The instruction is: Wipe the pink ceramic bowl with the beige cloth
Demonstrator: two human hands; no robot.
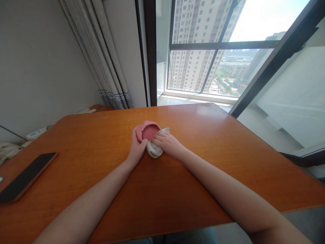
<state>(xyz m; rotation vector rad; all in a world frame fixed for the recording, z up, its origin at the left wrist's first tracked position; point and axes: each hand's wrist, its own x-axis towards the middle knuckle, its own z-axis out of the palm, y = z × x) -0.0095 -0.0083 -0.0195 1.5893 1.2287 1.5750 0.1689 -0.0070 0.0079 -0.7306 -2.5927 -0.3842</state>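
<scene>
A pink dish-like piece (150, 131) with a round hollow and an angular rim sits over the middle of the wooden table, its hollow facing me. My left hand (137, 147) is closed on its left side, the thumb at the near rim. On the right, my right hand (169, 144) presses a whitish cloth (154, 151) against the rim of the pink piece, fingers laid over the fabric. Part of the cloth bunches below the fingers, and a corner sticks out above them. The underside of the pink piece is hidden.
The wooden table (122, 200) spreads around my arms. A dark phone-like slab (29, 176) lies at the left. A power strip (38, 133) and some fabric (8, 150) are beyond the left edge. A curtain (101, 54) hangs behind; a large window (218, 47) stands at the back right.
</scene>
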